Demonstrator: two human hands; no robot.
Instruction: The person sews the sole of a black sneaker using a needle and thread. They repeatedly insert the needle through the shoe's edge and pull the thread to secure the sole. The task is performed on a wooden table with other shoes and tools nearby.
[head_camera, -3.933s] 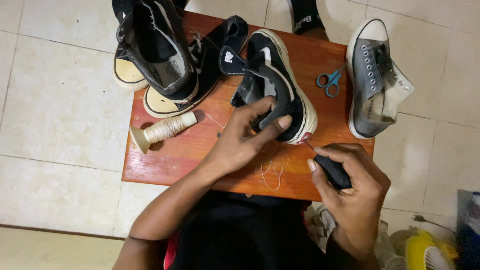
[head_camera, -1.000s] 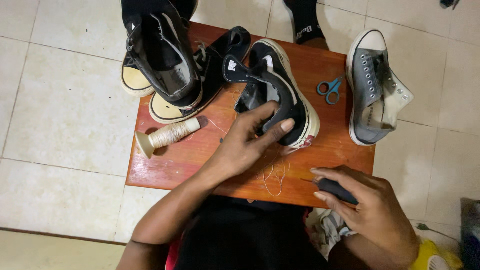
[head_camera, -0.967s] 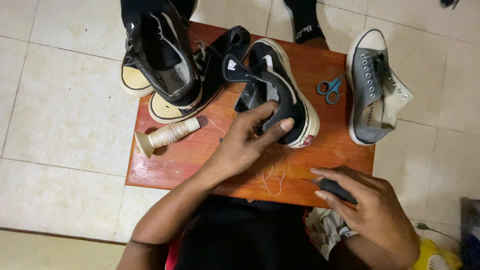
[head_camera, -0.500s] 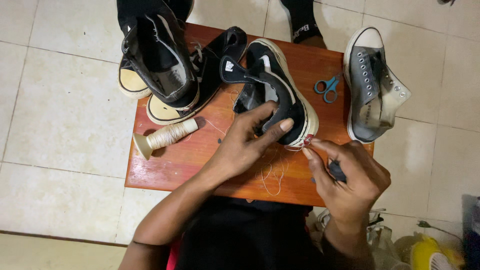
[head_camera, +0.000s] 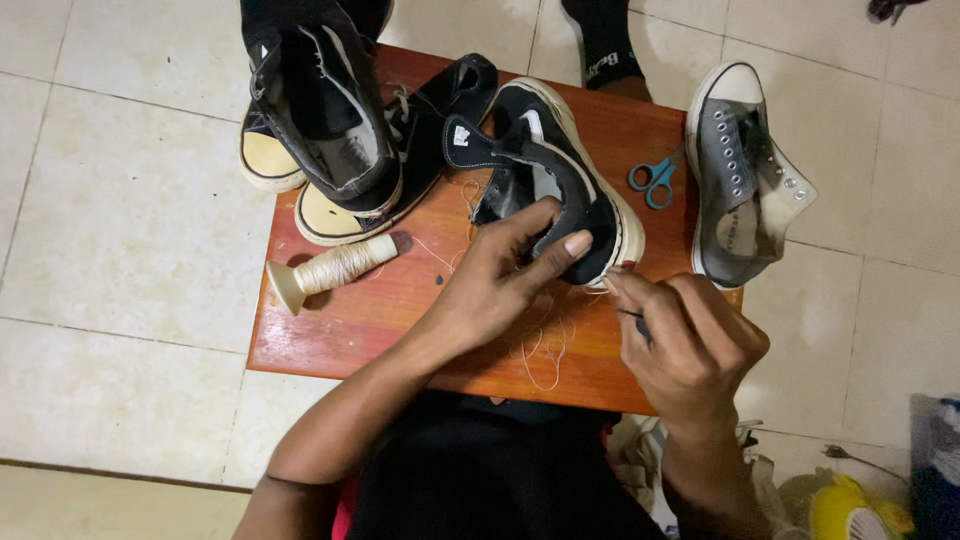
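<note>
We press our left hand (head_camera: 497, 285) down on the black low-top canvas sneaker with the white rubber sole (head_camera: 560, 175), which lies near the middle of the small reddish-brown wooden board (head_camera: 340, 325), its toe end pointing toward the board's near edge; the fingers wrap over the dark upper and the thumb lies along the sole's rim, so this hand is clasped on the shoe. Our right hand (head_camera: 690, 345) sits just beside the sneaker's toe end, at the board's near right corner, fingers curled tight around a slim dark-handled tool (head_camera: 640, 322) whose tip meets the sole edge; how the tip enters the rubber we cannot tell. Loose pale thread (head_camera: 548, 345) loops over the board between the two hands. Toward the left edge lies a cone-shaped spool of cream thread (head_camera: 330, 270), on its side. A pile of black high-top sneakers with cream soles (head_camera: 330, 120) covers the far left corner, partly hanging over the tiled floor (head_camera: 110, 200). Small blue-handled scissors (head_camera: 652, 180) lie near the far right corner, and a grey canvas sneaker with a white toe cap (head_camera: 740, 170) rests half over the right edge.
</note>
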